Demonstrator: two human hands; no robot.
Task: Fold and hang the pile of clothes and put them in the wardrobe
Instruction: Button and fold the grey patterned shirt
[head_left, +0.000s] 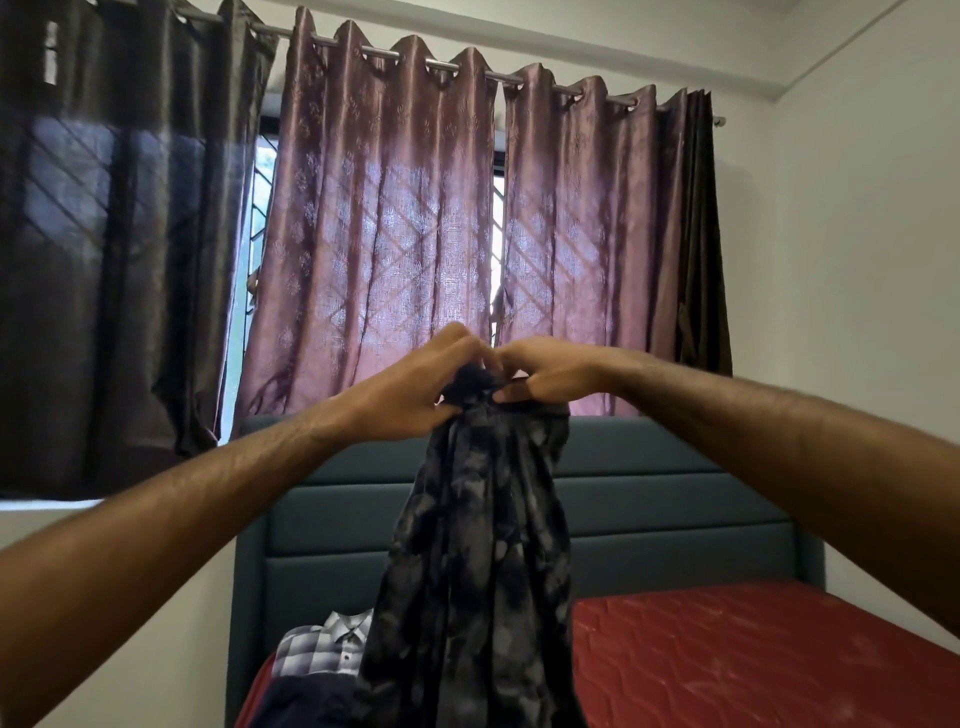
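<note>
Nearest, at the bottom left, a dark garment (306, 701) and a checked shirt (324, 647) lie on the red mattress (753, 660). Above them a dark mottled shirt (478, 561) hangs in the air, its top bunched between both hands: the left hand (415, 387) and right hand (545, 371) each grip it. Farther off stand the teal headboard (675, 499) and mauve curtains (395, 218).

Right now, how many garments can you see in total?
3: the dark patterned garment held up, a checked shirt and a dark navy garment on the mattress. More may be hidden behind.
</note>
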